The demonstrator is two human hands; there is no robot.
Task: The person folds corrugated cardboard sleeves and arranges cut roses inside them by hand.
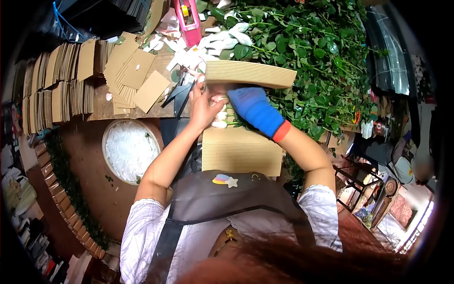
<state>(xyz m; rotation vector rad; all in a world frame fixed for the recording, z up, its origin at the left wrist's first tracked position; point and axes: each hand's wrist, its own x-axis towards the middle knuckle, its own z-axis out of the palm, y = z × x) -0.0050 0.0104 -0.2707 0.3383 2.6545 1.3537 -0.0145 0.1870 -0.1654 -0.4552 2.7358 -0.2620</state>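
Observation:
A sheet of corrugated cardboard [242, 150] lies in front of my apron, and its far part [250, 73] stands raised and curved beyond my hands. Between the two parts sit pale pink-white flower heads [220, 116] with green stems. My bare left hand [203, 106] is at the left edge of the flowers, thumb and fingers bent around something I cannot make out. My right hand [250, 105], in a blue glove with a red cuff, reaches over the stems under the raised cardboard; its fingertips are hidden.
Leafy green stems [312, 61] are heaped at the right. Stacks of cardboard pieces [61, 71] and loose cards [151, 90] lie left. Black scissors [179, 97], a pink tape dispenser [188, 23] and a white glove [229, 39] lie beyond. A round tub [131, 150] holds white pieces.

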